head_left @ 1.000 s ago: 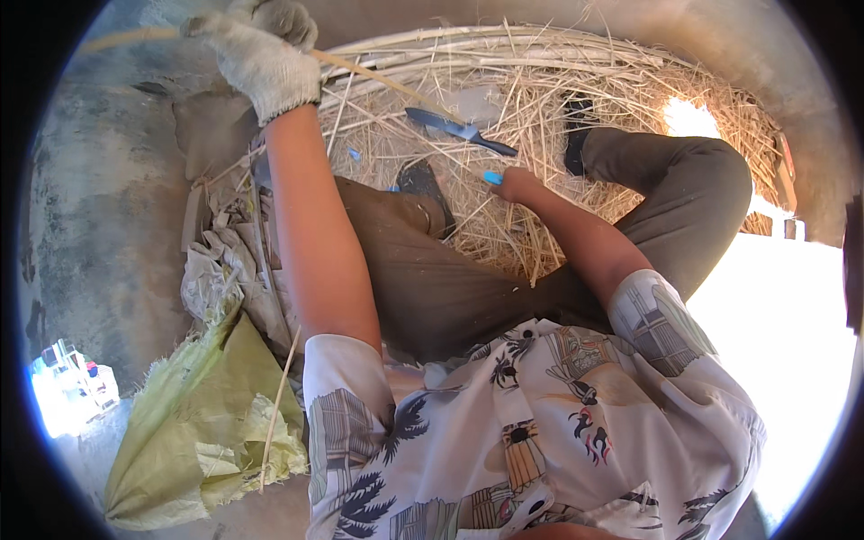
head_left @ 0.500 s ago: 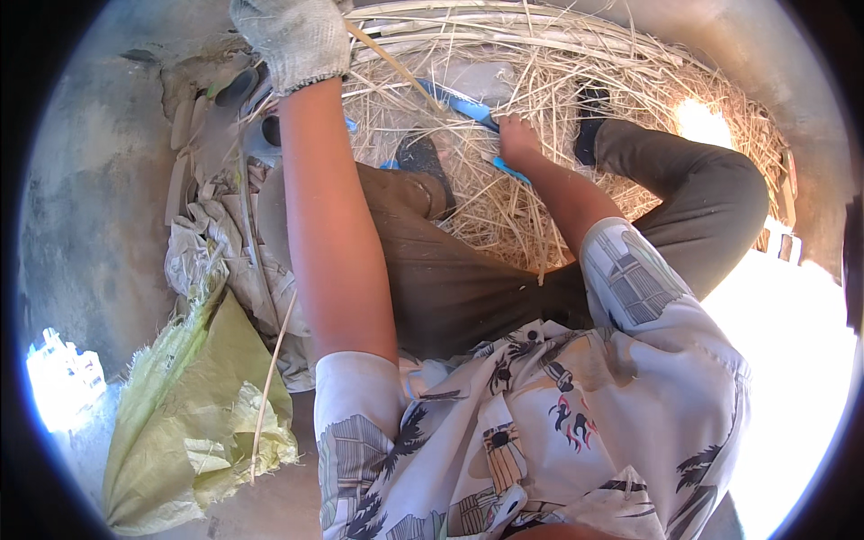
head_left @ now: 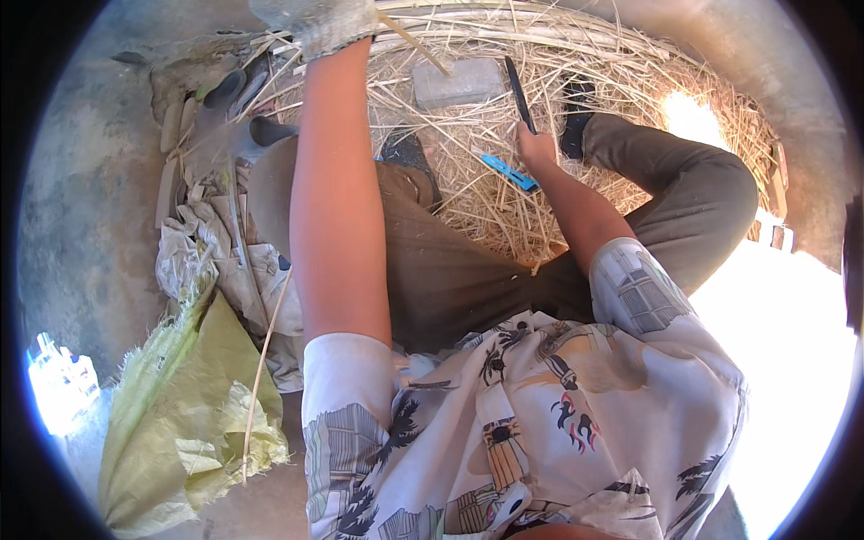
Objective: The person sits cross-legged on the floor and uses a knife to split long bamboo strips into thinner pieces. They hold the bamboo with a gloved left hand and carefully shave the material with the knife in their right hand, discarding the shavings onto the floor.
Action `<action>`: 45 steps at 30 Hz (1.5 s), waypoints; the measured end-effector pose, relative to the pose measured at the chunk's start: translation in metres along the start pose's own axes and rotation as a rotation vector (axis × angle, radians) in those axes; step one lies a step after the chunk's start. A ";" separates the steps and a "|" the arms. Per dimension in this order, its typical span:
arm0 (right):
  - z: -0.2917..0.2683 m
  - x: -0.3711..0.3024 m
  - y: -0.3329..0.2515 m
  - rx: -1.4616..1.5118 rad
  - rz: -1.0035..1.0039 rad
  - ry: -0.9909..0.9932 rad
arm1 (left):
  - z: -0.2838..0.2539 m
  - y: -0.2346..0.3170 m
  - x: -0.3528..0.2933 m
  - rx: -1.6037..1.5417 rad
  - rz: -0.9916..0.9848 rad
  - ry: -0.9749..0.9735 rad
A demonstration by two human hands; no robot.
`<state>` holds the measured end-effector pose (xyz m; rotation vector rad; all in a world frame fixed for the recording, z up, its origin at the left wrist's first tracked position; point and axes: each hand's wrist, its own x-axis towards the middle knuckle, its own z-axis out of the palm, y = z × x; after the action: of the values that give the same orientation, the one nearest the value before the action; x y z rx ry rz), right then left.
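My left hand (head_left: 326, 27), in a pale knitted glove, reaches to the top edge, where its fingers are cut off from view. A tan, straw-coloured strip (head_left: 414, 43) sticks out from beside the glove toward the grey block (head_left: 459, 83); the grip on it is hidden. Bare and closed, my right hand (head_left: 537, 149) holds a dark-bladed knife (head_left: 519, 94), its tip pointing away from me. Just below that hand, a bright blue flat piece (head_left: 510, 172) lies over the loose straw-like shavings (head_left: 486, 211).
My bent legs (head_left: 684, 171) frame the shavings, with a dark shoe (head_left: 409, 155) between them. Long strips (head_left: 540, 25) curve along the far wall. At left are crumpled cloth (head_left: 211, 229), a yellow-green woven sack (head_left: 193, 405) and a thin strip (head_left: 267, 369) across it.
My left hand has moved up and right, so the glove shows less. The knife has swung from pointing left to pointing away, and my right hand has shifted slightly right, uncovering the grey block.
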<state>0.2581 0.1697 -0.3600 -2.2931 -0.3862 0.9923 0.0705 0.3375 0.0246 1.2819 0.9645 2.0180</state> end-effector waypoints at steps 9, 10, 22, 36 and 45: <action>0.006 -0.066 -0.129 0.059 -0.487 0.194 | 0.008 -0.005 0.005 -0.035 -0.244 0.005; -0.001 -0.071 -0.139 0.154 -0.627 0.191 | 0.012 -0.006 0.001 -0.020 -0.285 0.012; 0.040 -0.055 -0.038 -0.370 -0.350 -0.254 | -0.018 -0.034 0.038 0.043 -0.531 0.130; 0.046 -0.078 -0.132 0.652 -0.702 -0.132 | 0.007 0.002 0.001 0.008 -0.290 0.029; 0.054 -0.061 -0.112 -0.037 -0.478 -0.258 | 0.009 0.012 0.000 -0.054 -0.400 0.029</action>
<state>0.1740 0.2500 -0.2839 -1.9642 -1.0112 1.0302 0.0780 0.3326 0.0365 0.9433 1.0750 1.7415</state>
